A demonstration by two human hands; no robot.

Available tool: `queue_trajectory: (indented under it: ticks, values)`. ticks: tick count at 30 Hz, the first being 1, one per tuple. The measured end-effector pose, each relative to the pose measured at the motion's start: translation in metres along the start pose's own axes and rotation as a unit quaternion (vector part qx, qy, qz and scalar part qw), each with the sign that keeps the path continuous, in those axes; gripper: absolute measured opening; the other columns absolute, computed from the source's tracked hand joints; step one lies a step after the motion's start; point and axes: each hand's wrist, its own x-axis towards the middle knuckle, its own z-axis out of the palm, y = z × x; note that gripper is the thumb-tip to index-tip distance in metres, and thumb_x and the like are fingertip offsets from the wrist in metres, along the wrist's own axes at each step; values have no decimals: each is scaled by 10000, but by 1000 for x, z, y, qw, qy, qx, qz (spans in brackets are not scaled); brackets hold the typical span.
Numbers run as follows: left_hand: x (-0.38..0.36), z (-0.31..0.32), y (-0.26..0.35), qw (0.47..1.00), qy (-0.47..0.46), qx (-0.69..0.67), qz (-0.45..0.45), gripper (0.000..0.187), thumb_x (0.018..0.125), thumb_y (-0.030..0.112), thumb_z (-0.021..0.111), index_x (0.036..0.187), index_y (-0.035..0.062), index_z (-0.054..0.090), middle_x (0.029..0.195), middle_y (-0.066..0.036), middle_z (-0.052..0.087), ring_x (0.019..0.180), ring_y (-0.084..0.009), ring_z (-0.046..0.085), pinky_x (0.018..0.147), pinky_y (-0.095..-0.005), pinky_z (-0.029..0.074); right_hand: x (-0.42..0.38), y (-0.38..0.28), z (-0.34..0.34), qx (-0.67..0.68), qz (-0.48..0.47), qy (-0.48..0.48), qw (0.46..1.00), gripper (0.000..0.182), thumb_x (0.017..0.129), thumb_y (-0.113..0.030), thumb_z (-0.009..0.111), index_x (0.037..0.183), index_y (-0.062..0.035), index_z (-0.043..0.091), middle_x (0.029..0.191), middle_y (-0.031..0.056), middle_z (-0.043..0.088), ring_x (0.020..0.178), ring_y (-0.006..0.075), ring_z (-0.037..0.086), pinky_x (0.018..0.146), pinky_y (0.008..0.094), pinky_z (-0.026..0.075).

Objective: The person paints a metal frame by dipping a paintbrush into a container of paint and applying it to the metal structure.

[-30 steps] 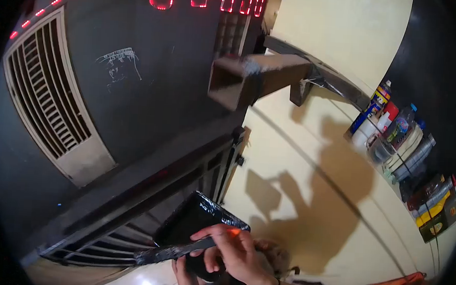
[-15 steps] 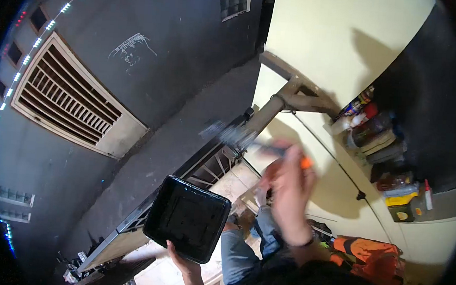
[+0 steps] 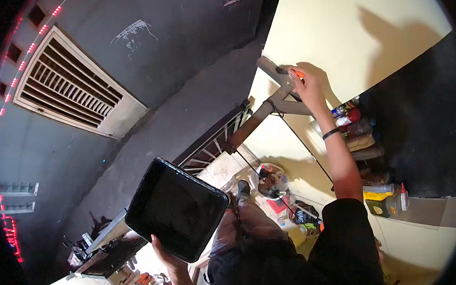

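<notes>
My left hand (image 3: 167, 259) holds a square black tray (image 3: 179, 210) by its lower edge, with the thumb over the rim. The inside of the tray is dark and glossy. Up at the cream wall (image 3: 318, 33), my right hand (image 3: 307, 84) is closed around a tool with an orange part (image 3: 299, 73). The tool's head is mostly hidden and lies near the upper end of a brown angled beam (image 3: 275, 101). A black band sits on my right wrist.
Bottles and cans (image 3: 348, 116) line a shelf on the right. A railing (image 3: 212, 147) runs below the beam. Black cords cross the space beside my right arm. A bucket of items (image 3: 271, 180) stands on the floor near my foot. A slatted window (image 3: 70, 83) is at left.
My right hand has moved up to the beam's upper end with the tool. The tray has shifted slightly left and looks larger. The string lights went from white to red.
</notes>
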Motion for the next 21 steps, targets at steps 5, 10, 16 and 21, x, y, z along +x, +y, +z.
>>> queue_trajectory:
  ticks: [5, 10, 16, 21]
  values:
    - [-11, 21, 0, 995, 89, 26, 42, 733, 978, 563, 455, 1484, 33, 440, 1534, -152, 422, 1387, -315, 429, 1164, -479, 347, -27, 36, -22, -69, -87, 5, 994, 282, 1020, -277, 595, 1140, -46, 704, 828, 187, 696, 670, 327, 663, 616, 388, 516]
    - [-22, 24, -25, 955, 63, 233, 173, 708, 977, 353, 636, 1512, 8, 325, 1519, -202, 396, 1385, -345, 429, 1143, -468, 407, 15, 25, -25, -170, -163, 16, 972, 285, 1002, -313, 605, 967, -61, 734, 716, 189, 647, 661, 374, 635, 602, 451, 477]
    - [-32, 69, -29, 905, 223, 319, 170, 643, 998, 510, 429, 1457, 63, 478, 1485, -173, 463, 1362, -383, 441, 1135, -538, 372, 83, -9, 7, -172, -229, 26, 958, 316, 1005, -338, 601, 966, -58, 743, 726, 183, 648, 642, 365, 628, 610, 452, 480]
    - [-26, 89, -20, 997, 44, -34, 56, 638, 1001, 465, 496, 1476, 42, 443, 1473, -134, 494, 1348, -311, 484, 1153, -468, 360, 59, 25, 3, -75, -179, 6, 981, 266, 984, -234, 644, 966, 19, 725, 851, 169, 686, 549, 267, 668, 595, 374, 525]
